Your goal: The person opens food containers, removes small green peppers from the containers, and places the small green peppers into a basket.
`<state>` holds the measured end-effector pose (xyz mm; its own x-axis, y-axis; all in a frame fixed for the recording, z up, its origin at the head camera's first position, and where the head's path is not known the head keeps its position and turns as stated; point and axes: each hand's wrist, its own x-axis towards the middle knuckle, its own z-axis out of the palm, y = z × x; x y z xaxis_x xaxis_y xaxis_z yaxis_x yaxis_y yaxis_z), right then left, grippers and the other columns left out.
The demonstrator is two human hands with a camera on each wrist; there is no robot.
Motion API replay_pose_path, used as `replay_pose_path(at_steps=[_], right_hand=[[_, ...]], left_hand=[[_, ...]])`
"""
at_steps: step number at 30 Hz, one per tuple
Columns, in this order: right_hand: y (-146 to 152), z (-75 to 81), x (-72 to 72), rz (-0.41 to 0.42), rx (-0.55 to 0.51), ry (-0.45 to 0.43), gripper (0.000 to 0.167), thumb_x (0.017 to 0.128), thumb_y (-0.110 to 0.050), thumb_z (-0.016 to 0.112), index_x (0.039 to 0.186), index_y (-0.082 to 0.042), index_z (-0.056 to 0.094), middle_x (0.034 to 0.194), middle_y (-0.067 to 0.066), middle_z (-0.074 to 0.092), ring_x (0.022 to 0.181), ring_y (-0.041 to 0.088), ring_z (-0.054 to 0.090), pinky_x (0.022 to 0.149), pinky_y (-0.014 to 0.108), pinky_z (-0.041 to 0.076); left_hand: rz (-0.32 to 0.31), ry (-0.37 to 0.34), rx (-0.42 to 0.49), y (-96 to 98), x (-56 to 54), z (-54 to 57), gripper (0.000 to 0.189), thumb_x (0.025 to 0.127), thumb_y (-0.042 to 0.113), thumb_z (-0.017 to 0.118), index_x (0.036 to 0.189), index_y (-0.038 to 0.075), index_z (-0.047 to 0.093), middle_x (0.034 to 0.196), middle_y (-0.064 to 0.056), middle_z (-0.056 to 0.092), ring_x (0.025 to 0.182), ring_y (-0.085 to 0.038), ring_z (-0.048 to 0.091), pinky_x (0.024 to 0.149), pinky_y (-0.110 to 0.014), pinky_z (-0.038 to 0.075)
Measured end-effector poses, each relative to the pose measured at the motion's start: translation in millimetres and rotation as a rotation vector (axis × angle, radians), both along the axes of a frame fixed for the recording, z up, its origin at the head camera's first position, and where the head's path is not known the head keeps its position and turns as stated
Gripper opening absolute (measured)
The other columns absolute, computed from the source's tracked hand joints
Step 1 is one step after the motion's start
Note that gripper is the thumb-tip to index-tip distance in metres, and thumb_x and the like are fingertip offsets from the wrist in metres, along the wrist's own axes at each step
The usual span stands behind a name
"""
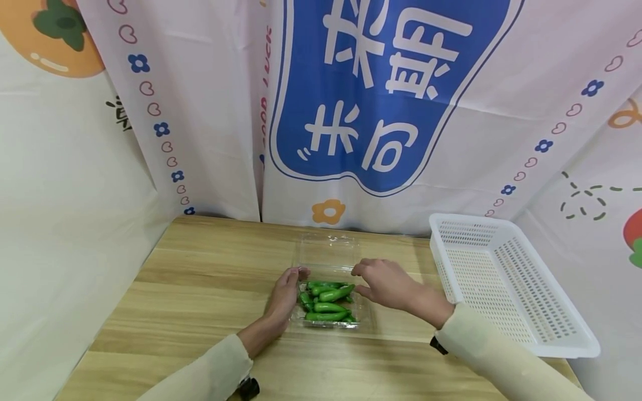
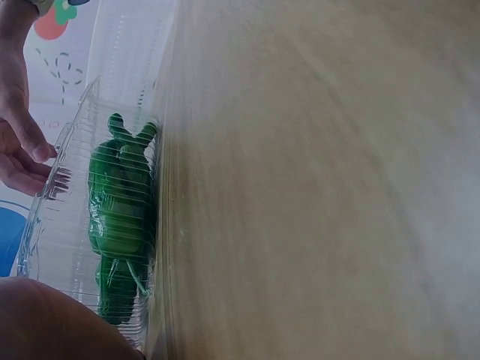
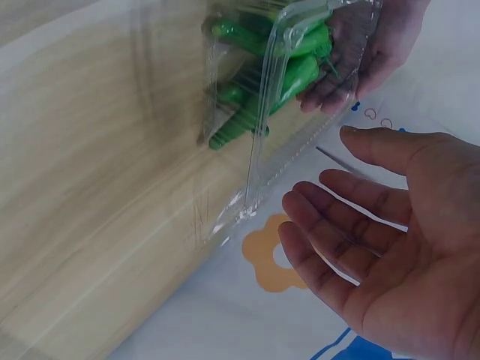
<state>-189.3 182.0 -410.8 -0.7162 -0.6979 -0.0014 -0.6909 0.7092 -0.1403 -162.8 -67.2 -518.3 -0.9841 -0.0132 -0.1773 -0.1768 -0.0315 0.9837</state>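
L hand (image 1: 283, 294) grasps the box (image 1: 331, 325) at its 9 to 10 o'clock side, fingers bent round the wall. Box sits approx. mid-tabletop (image 1: 200, 289), lid (image 1: 326, 249) open toward 12 o'clock. Peppers (image 1: 330, 307) lie in the base, piled, most pointing roughly 9 to 3 o'clock. R hand (image 1: 388, 284) is at the box's 2 to 3 o'clock, grasping nothing, fingers loosely spread; it looks just clear of the plastic in the R wrist view. Basket (image 1: 486, 284) stands at 3 o'clock, well apart from the box.

Handling: box is prob. v. light, thin & springy, apt to skid or crease if squeezed; best held low on the side walls or by the rim. Hinge prob. the weak spot. Peppers shd be light, firm, a bit slick, may bruise or snap under a hard pinch; take each round its thick middle.

Materials, L to R: tabletop smooth, wood-grained; box clear plastic w/ ribbed walls & bright glare; peppers glossy green, tapered, slightly bent; basket white, prob. stiff plastic, rectangular, slotted sides & floor.
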Motion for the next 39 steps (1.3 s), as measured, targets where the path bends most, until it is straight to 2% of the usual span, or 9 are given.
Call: replay_pose_path(at_steps=[6, 11, 21, 27, 33, 36, 39], right_hand=[[-9, -4.7, 2.9, 0.02, 0.009, -0.056, 0.028, 0.098, -0.02, 0.078, 0.12, -0.003, 0.076, 0.115, 0.01, 0.075, 0.097, 0.026, 0.075, 0.082, 0.043, 0.064], [-18, -7.0, 5.1, 0.026, 0.016, -0.064, 0.024, 0.098, -0.022, 0.079, 0.116, -0.006, 0.077, 0.111, 0.007, 0.076, 0.093, 0.023, 0.074, 0.077, 0.041, 0.063], [-30, -19.7, 10.0, 0.058, 0.015, -0.102, 0.021, 0.097, -0.022, 0.08, 0.112, -0.008, 0.077, 0.107, 0.005, 0.076, 0.095, 0.022, 0.073, 0.08, 0.04, 0.062], [-34, -26.9, 10.1, 0.085, -0.005, -0.119, 0.01, 0.097, -0.02, 0.079, 0.102, -0.011, 0.077, 0.097, 0.001, 0.074, 0.082, 0.012, 0.065, 0.067, 0.031, 0.054], [-39, -30.3, 9.5, 0.096, 0.005, -0.114, 0.012, 0.095, -0.02, 0.08, 0.102, -0.011, 0.078, 0.097, 0.001, 0.075, 0.082, 0.012, 0.068, 0.069, 0.032, 0.057], [-41, -32.9, 8.7, 0.107, 0.008, -0.105, 0.012, 0.094, -0.022, 0.082, 0.096, -0.012, 0.076, 0.088, -0.002, 0.072, 0.074, 0.009, 0.062, 0.065, 0.03, 0.054], [-43, -36.0, 8.0, 0.124, 0.012, -0.102, 0.016, 0.093, -0.025, 0.083, 0.089, -0.013, 0.073, 0.075, -0.008, 0.063, 0.064, 0.006, 0.051, 0.059, 0.027, 0.045]], left_hand=[[-0.001, 0.008, 0.008, 0.2, -0.7, -0.7, 0.044, 0.118, 0.024, 0.029, 0.142, -0.001, 0.056, 0.144, -0.02, 0.059, 0.144, -0.038, 0.047, 0.125, -0.06, 0.029], [-0.001, 0.009, 0.016, 0.2, -0.9, 0.5, 0.044, 0.118, 0.024, 0.029, 0.143, -0.001, 0.056, 0.144, -0.02, 0.059, 0.143, -0.038, 0.048, 0.126, -0.059, 0.029], [-0.004, 0.013, 0.011, 0.6, -0.2, 2.2, 0.045, 0.118, 0.025, 0.029, 0.144, -0.002, 0.055, 0.145, -0.02, 0.059, 0.144, -0.039, 0.046, 0.126, -0.06, 0.028], [0.002, 0.016, 0.021, 0.8, -1.4, 0.0, 0.045, 0.118, 0.025, 0.03, 0.143, -0.002, 0.056, 0.144, -0.02, 0.059, 0.145, -0.038, 0.046, 0.126, -0.06, 0.027], [0.002, 0.006, 0.021, 0.8, -1.1, -1.0, 0.044, 0.118, 0.024, 0.03, 0.142, -0.002, 0.056, 0.144, -0.021, 0.059, 0.145, -0.038, 0.045, 0.126, -0.06, 0.027], [0.002, 0.004, 0.015, 0.7, -0.9, -0.5, 0.044, 0.118, 0.025, 0.03, 0.142, -0.001, 0.057, 0.144, -0.02, 0.06, 0.146, -0.037, 0.045, 0.126, -0.06, 0.026], [0.001, -0.001, 0.007, 0.6, -0.6, 0.0, 0.044, 0.118, 0.026, 0.03, 0.142, 0.0, 0.057, 0.144, -0.019, 0.06, 0.146, -0.037, 0.045, 0.126, -0.06, 0.027]])
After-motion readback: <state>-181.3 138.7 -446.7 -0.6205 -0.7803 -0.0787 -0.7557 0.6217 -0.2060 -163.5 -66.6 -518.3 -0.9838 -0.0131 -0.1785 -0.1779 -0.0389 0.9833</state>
